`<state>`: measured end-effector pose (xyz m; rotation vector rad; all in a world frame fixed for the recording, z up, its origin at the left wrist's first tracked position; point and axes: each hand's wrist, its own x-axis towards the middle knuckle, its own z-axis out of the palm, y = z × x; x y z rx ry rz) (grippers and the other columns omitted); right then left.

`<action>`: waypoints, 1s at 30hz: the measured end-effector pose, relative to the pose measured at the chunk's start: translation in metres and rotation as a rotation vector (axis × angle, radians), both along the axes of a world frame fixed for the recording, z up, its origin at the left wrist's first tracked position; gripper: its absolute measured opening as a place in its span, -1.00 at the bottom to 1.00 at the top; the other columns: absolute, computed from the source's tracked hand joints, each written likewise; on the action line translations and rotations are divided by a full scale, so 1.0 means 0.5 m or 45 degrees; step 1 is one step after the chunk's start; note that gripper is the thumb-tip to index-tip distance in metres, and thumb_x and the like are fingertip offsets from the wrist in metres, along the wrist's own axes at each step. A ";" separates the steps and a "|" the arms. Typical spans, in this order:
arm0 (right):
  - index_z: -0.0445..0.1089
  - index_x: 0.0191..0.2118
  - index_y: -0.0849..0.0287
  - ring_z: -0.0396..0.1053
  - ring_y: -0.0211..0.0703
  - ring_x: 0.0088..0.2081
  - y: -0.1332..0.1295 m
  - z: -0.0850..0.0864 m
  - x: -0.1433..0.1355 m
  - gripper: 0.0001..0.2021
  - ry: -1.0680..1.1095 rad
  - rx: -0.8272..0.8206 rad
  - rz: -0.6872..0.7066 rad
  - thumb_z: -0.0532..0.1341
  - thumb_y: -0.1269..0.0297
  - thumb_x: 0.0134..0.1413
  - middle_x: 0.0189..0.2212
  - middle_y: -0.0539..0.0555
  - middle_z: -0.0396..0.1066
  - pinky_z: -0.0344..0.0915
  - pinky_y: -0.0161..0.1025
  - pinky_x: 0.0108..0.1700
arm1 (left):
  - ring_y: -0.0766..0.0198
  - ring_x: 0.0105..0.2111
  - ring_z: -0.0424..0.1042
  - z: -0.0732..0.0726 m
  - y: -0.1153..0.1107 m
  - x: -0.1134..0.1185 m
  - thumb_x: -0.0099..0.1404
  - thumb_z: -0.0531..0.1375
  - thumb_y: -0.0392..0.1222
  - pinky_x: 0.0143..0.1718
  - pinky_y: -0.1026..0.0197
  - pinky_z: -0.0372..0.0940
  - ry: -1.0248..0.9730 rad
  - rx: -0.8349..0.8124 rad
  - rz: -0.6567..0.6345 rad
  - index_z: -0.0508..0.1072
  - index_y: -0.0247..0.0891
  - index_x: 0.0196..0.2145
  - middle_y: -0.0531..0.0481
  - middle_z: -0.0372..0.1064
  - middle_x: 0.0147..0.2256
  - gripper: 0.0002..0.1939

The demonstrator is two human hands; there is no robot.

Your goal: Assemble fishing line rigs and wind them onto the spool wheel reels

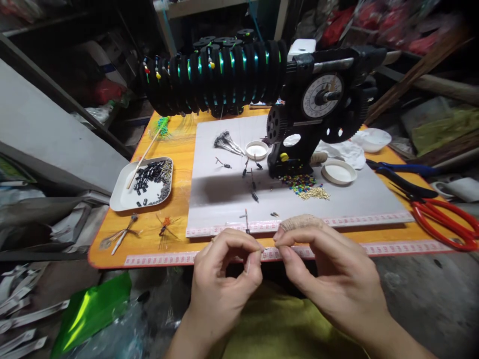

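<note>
My left hand is at the table's front edge, thumb and index fingertip pinched together on something too small to make out. Just to its right, my right hand holds its thumb and index fingertips close together in a pinch; what lies between them is too small to tell. A finger of it has a beige wrapping. The fingertips of both hands nearly meet above the measuring tape. A small black piece with a thin stem lies just behind my left hand. Small metal bits lie behind the fingertips.
A black device with spools and a dial stands behind the grey board. Coloured beads and gold pieces lie before it. A white tray is left; red-handled scissors and pliers are right.
</note>
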<state>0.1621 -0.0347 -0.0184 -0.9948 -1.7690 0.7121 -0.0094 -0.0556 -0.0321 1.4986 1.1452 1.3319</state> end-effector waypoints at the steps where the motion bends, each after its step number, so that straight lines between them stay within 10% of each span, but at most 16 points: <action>1: 0.39 -0.24 0.11 0.43 -0.21 -0.24 -0.001 0.000 0.001 -0.82 -0.005 0.000 -0.001 0.22 0.55 0.10 -0.32 0.04 0.44 0.44 -0.38 -0.38 | 0.33 -0.36 0.42 0.001 0.000 0.001 0.29 0.19 -0.42 -0.33 0.30 0.36 0.012 -0.005 -0.002 0.41 -0.19 -0.30 0.04 0.40 -0.35 -0.86; 11: 0.36 -0.26 0.13 0.40 -0.23 -0.29 -0.007 0.001 0.009 -0.86 -0.060 -0.014 0.052 0.20 0.52 0.13 -0.36 0.02 0.39 0.37 -0.31 -0.30 | 0.34 -0.40 0.47 0.015 0.007 0.011 0.19 0.26 -0.49 -0.40 0.35 0.38 0.367 0.398 0.037 0.47 -0.26 -0.26 0.00 0.49 -0.40 -0.81; 30: 0.36 -0.27 0.13 0.37 -0.26 -0.29 0.002 0.003 -0.005 -0.91 0.075 -0.338 0.284 0.13 0.40 0.27 -0.34 0.02 0.38 0.32 -0.33 -0.30 | 0.42 -0.39 0.40 -0.023 -0.002 0.039 0.22 0.31 -0.36 -0.40 0.40 0.35 -0.520 -0.091 0.021 0.59 -0.14 -0.35 0.03 0.37 -0.29 -0.88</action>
